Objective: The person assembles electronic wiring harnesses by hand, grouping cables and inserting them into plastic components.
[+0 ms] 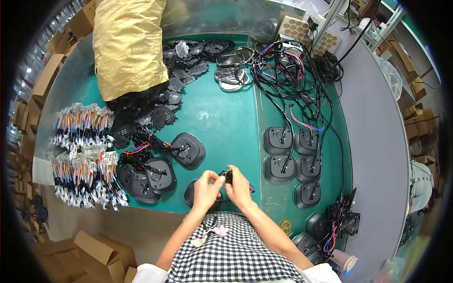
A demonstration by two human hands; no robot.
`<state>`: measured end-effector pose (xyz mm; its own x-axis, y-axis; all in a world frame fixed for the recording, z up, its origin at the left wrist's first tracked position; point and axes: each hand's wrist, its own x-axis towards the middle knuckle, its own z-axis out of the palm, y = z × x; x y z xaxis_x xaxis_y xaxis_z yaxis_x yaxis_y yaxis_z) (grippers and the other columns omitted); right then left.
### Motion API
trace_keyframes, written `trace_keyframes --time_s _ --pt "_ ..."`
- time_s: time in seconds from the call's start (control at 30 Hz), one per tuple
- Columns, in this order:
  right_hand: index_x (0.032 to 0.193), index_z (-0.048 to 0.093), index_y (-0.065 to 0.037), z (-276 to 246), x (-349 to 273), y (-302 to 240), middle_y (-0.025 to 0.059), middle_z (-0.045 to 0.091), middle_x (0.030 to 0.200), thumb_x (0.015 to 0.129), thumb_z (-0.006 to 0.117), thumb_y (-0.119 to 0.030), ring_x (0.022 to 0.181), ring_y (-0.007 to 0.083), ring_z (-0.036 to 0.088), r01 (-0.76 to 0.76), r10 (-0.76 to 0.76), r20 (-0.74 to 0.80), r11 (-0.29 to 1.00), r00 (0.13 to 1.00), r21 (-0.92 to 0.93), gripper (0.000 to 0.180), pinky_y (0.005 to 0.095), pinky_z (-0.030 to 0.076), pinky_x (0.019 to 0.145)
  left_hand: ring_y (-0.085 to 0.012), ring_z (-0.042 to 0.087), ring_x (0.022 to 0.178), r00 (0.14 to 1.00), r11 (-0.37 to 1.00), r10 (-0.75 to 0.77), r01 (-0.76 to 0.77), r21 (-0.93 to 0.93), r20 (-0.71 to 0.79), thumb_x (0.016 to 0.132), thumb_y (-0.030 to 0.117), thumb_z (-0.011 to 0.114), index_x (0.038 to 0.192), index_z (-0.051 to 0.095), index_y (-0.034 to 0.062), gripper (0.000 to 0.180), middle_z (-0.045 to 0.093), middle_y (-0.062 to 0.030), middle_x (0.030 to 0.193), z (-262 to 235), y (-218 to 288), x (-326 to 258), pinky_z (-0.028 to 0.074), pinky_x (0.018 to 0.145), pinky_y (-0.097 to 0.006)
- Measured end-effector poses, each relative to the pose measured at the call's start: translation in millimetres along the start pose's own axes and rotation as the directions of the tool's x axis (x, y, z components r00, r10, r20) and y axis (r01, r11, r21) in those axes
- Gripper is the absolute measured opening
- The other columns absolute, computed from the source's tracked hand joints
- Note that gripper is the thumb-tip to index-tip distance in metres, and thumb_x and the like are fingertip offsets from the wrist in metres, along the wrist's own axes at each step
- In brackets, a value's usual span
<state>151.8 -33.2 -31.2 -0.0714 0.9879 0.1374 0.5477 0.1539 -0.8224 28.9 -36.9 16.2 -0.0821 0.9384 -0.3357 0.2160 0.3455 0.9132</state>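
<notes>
The green table (217,118) carries everything. At its far left corner lies a yellow sack (127,45), with a heap of black parts (179,75) spilling from beneath it. Along the table's left edge sit bundles of coloured wires (82,155). Right of centre, black housings (292,160) stand in two rows under tangled cables (292,80). At the near edge, the left hand (206,190) and right hand (237,187) meet, fingertips of both pinching a small black connector (228,177) between them, above another housing (193,193).
</notes>
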Motion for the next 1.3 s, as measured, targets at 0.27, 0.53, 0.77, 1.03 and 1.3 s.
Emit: trace_keyframes --time_s 0.27,0.53,0.77,1.03,1.3 --pt "0.123 0.035 0.004 6.2 2.5 -3.0 0.0232 0.054 0.103 0.069 0.055 0.0 0.095 0.0387 0.052 0.036 -0.04 -0.026 0.987 0.999 -0.154 0.058 0.0427 0.042 0.082 -0.0092 0.052 0.048 0.964 0.947 0.219 -0.173 0.269 -0.148 0.073 0.011 0.063 0.069 0.061 -0.0028 0.015 0.062 -0.0034 0.064 16.9 -19.6 0.4 0.04 0.046 -0.026" --pt "0.098 0.056 -0.002 -11.4 16.5 -11.2 0.0115 0.061 0.087 0.065 0.058 -0.003 0.083 0.0161 0.058 -0.352 0.273 0.278 0.889 0.921 0.291 0.033 0.0276 0.044 0.076 -0.0083 0.04 0.051 0.955 0.397 -0.199 0.282 -0.873 0.218 0.083 0.016 0.048 0.081 0.051 0.0053 0.011 0.052 -0.0032 0.073 -3.3 -31.4 4.8 0.032 0.046 -0.021" --pt "0.098 0.053 -0.004 -10.6 2.0 9.3 0.0079 0.061 0.09 0.069 0.066 0.0 0.087 0.0161 0.058 -0.339 0.225 0.258 0.502 0.94 0.796 0.032 0.0306 0.046 0.078 -0.0054 0.033 0.041 0.86 0.231 -0.301 0.484 -0.844 0.411 0.081 0.017 0.053 0.071 0.046 0.0116 0.014 0.043 0.0022 0.061 -24.3 -56.8 18.4 0.027 0.038 -0.019" --pt "0.1 0.048 -0.004 -13.7 11.5 -3.2 0.0074 0.06 0.089 0.072 0.065 0.001 0.089 0.0191 0.059 -0.387 0.325 0.279 0.341 0.904 0.856 0.033 0.0314 0.045 0.082 -0.0044 0.039 0.042 0.938 0.867 -0.301 0.345 -0.359 0.173 0.082 0.019 0.056 0.07 0.053 0.0044 0.019 0.051 -0.0002 0.061 -6.8 -26.9 8.0 0.024 0.035 -0.019" --pt "0.104 0.044 -0.004 -20.6 24.9 -29.1 0.0029 0.051 0.09 0.077 0.06 -0.008 0.08 0.0108 0.049 -0.231 0.163 0.187 0.867 0.969 0.442 0.032 0.0249 0.043 0.072 -0.0302 0.049 0.108 0.95 0.916 0.306 -0.275 -0.293 0.066 0.083 0.012 0.053 0.127 0.029 0.0009 0.051 0.044 -0.0182 0.12 1.1 -36.0 12.6 0.04 0.088 -0.036"
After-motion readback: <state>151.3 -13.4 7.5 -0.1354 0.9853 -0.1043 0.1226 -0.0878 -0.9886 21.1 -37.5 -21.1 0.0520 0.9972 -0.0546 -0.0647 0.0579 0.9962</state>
